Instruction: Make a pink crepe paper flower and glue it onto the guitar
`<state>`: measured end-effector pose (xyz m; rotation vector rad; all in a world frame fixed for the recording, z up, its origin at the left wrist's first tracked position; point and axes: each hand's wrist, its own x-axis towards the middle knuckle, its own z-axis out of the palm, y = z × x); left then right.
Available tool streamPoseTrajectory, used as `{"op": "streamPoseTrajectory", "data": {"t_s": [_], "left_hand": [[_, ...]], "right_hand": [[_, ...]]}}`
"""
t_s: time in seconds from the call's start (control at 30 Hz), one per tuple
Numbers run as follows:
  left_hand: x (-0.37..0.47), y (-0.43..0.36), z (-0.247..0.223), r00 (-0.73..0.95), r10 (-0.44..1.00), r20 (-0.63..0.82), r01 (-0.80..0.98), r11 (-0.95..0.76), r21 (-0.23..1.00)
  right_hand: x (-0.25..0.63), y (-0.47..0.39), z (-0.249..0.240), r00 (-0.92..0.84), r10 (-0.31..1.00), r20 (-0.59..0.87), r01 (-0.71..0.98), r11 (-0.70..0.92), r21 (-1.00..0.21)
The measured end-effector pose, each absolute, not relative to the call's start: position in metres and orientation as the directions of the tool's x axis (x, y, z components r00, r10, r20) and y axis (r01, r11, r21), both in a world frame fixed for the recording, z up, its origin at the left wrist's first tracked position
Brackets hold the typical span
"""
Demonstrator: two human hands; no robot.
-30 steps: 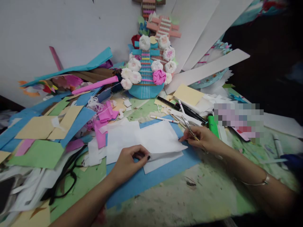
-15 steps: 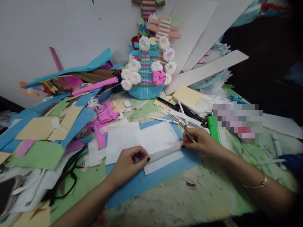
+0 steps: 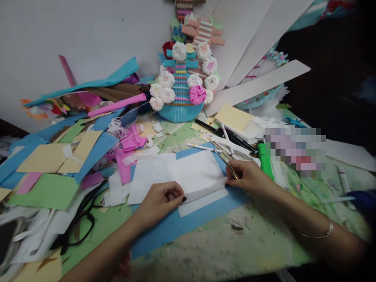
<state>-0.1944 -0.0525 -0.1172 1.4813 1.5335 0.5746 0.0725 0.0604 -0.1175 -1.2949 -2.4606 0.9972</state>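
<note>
A sheet of white paper (image 3: 197, 169) lies in the middle of the table, its near edge folded up in a narrow strip. My left hand (image 3: 163, 200) pinches the left end of that fold between thumb and fingers. At the right end, the fingertips of my right hand (image 3: 249, 174) pinch the same fold. A slim gold-coloured metal tool (image 3: 234, 172), its exact kind unclear, is also tucked in my right hand and points up and left. Under the folded sheet are more white paper (image 3: 151, 170) and a blue sheet (image 3: 176, 231).
A blue paper guitar (image 3: 181, 111) with white paper flowers stands behind. Pens and a black marker (image 3: 205, 126) lie beyond my right hand, near a green object (image 3: 265, 160). Left are coloured paper scraps (image 3: 44, 192), black-framed glasses (image 3: 88, 225) and a phone (image 3: 7, 239).
The folded strip along the paper's near edge lies a little flatter. Both hands keep their pinch at its ends, and the view has shifted slightly.
</note>
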Motion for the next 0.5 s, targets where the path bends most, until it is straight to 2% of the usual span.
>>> {"op": "streamPoseTrajectory", "data": {"t_s": [0.33,0.5], "left_hand": [[-0.1951,-0.052,-0.1141,0.161,0.927,-0.339,0.538,0.206,0.817],[-0.1936,-0.0522,-0.12,0.111,0.937,-0.332,0.508,0.234,0.829]], "right_hand": [[0.0731,0.061,-0.1189,-0.625,0.769,-0.134,0.64,0.406,-0.652],[0.0716,0.0587,-0.1194,-0.597,0.788,-0.148,0.654,0.372,-0.659]]}}
